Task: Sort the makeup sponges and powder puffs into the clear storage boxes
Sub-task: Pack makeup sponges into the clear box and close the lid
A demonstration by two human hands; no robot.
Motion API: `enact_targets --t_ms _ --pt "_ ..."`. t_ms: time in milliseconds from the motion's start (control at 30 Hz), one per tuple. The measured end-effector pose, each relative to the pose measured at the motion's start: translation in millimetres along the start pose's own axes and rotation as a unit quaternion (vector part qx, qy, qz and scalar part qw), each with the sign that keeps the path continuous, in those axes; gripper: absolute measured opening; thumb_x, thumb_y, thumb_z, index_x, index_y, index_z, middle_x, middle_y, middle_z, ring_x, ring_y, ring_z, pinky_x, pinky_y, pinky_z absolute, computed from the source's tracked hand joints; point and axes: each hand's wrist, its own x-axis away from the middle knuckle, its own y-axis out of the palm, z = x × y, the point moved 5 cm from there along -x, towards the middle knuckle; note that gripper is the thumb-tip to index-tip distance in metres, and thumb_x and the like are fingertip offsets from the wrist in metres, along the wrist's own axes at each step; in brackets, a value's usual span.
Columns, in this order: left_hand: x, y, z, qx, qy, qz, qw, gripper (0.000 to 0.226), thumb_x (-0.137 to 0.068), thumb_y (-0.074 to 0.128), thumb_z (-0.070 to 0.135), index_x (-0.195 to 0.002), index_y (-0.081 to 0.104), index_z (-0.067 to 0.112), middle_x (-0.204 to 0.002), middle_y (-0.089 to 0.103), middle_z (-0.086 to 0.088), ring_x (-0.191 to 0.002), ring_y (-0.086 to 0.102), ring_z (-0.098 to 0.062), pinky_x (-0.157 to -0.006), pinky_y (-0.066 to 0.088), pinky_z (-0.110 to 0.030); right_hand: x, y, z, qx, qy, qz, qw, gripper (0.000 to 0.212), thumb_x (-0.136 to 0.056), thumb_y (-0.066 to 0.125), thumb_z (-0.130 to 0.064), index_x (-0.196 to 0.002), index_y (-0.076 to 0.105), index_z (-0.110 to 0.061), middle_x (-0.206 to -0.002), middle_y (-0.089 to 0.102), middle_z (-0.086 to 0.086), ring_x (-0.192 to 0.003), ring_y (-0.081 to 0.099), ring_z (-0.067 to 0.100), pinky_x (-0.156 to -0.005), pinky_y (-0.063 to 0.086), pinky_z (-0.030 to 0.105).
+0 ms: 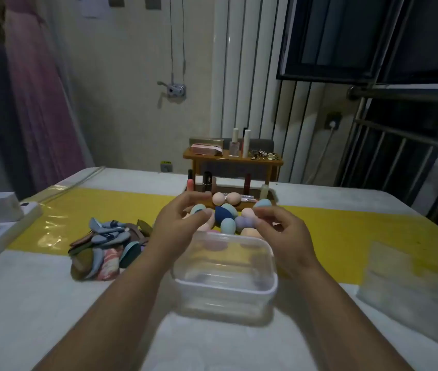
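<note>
Behind the clear storage box [226, 274] on the table [52, 303] the makeup sponges [227, 218] lie heaped, and the powder puffs [105, 242] are piled off to its left. Lettering on a black tube [207, 180] further back is too small to read. The left hand [177, 223] is half-curled, its fingertips at a pale blue sponge [197, 209]; the right hand [284, 231] is half-curled, its fingertips at a lilac sponge [243, 222]; through the blur I cannot tell whether either grips
</note>
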Motion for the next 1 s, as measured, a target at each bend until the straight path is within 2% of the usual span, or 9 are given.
enact_targets --t_ms 133,233,333,433,500,633,700,867,1000 --pt "-1.8 -8.0 -11.3 -0.017 -0.048 -0.003 0.999 0.024 -0.083 0.071 0.012 -0.092 0.070 0.035 -0.120 0.064 0.004 -0.117 0.055 -0.017 -0.093 0.046 -0.039 6.6 2.0 2.3 0.002 0.024 -0.061 0.998 0.016 -0.088 0.071 -0.019 -0.099 0.072 -0.032 -0.095 0.068 -0.015 -0.087 0.060 -0.008 -0.068 0.044 0.007" --pt "2.7 -11.1 -24.4 0.015 -0.067 -0.034 0.997 0.023 -0.074 0.073 0.011 -0.085 0.078 0.031 -0.115 0.069 0.008 -0.117 0.057 -0.016 -0.100 0.046 -0.046 10.0 5.9 7.4 0.064 0.041 -0.103 0.992 0.018 -0.088 0.070 -0.024 -0.104 0.072 -0.031 -0.095 0.065 -0.016 -0.087 0.058 0.000 -0.066 0.041 0.009" --pt "4.8 -14.3 -38.9 0.027 -0.083 -0.040 0.995 0.035 -0.077 0.068 -0.005 -0.075 0.080 0.027 -0.112 0.070 0.007 -0.115 0.058 -0.016 -0.100 0.046 -0.043 11.2 3.9 10.0 0.100 0.046 -0.116 0.987 0.019 -0.088 0.068 -0.022 -0.105 0.069 -0.032 -0.099 0.064 -0.026 -0.086 0.057 -0.013 -0.066 0.041 0.005" --pt "7.5 -8.9 -49.4 0.032 -0.122 -0.076 0.989 0.035 -0.081 0.062 -0.007 -0.093 0.078 0.022 -0.109 0.071 0.003 -0.111 0.061 -0.020 -0.093 0.048 -0.034 13.0 4.4 13.8 0.115 0.055 -0.122 0.984 0.020 -0.088 0.067 -0.022 -0.102 0.068 -0.036 -0.103 0.063 -0.026 -0.090 0.059 -0.007 -0.071 0.043 0.011" --pt "7.3 -6.3 -53.2 0.033 -0.144 -0.086 0.985 0.041 -0.079 0.061 -0.007 -0.103 0.075 0.022 -0.111 0.069 0.001 -0.109 0.061 -0.022 -0.094 0.050 -0.037 14.0 5.8 14.4 0.089 0.058 -0.114 0.988 0.020 -0.088 0.067 -0.020 -0.100 0.069 -0.035 -0.103 0.066 -0.021 -0.087 0.060 -0.008 -0.068 0.044 0.008" --pt "3.5 -10.9 -58.5 0.065 -0.154 -0.054 0.984 0.037 -0.077 0.063 -0.007 -0.098 0.078 0.020 -0.107 0.072 -0.003 -0.105 0.063 -0.025 -0.098 0.050 -0.042 15.5 7.0 10.1 0.041 0.052 -0.071 0.995 0.015 -0.089 0.069 -0.015 -0.093 0.074 -0.029 -0.085 0.067 -0.015 -0.073 0.058 -0.013 -0.060 0.043 0.007" --pt "2.9 -12.4 -59.4 0.078 -0.156 -0.041 0.984 0.033 -0.079 0.065 -0.006 -0.096 0.078 0.019 -0.104 0.073 -0.003 -0.104 0.065 -0.025 -0.095 0.051 -0.040 14.5 5.7 9.5 0.066 0.041 -0.060 0.995 0.013 -0.088 0.069 -0.018 -0.090 0.075 -0.030 -0.084 0.067 -0.017 -0.078 0.058 -0.011 -0.065 0.042 0.011" --pt "0.8 -19.0 -59.7 0.085 -0.147 0.002 0.985 0.024 -0.082 0.068 -0.001 -0.089 0.079 0.019 -0.109 0.071 -0.005 -0.101 0.062 -0.024 -0.082 0.048 -0.033 12.5 5.9 6.0 0.113 -0.022 -0.083 0.990 0.010 -0.085 0.073 -0.033 -0.094 0.077 -0.034 -0.105 0.064 -0.023 -0.106 0.055 -0.005 -0.084 0.046 0.021" --pt "1.6 -22.1 -61.1 0.049 -0.155 0.009 0.987 0.018 -0.085 0.068 0.005 -0.085 0.079 0.020 -0.106 0.071 -0.003 -0.103 0.060 -0.024 -0.084 0.046 -0.034 19.4 17.7 -0.7 0.140 -0.061 -0.179 0.972 0.032 -0.067 0.069 -0.060 -0.096 0.072 -0.047 -0.112 0.063 -0.025 -0.115 0.049 -0.003 -0.096 0.041 0.027"
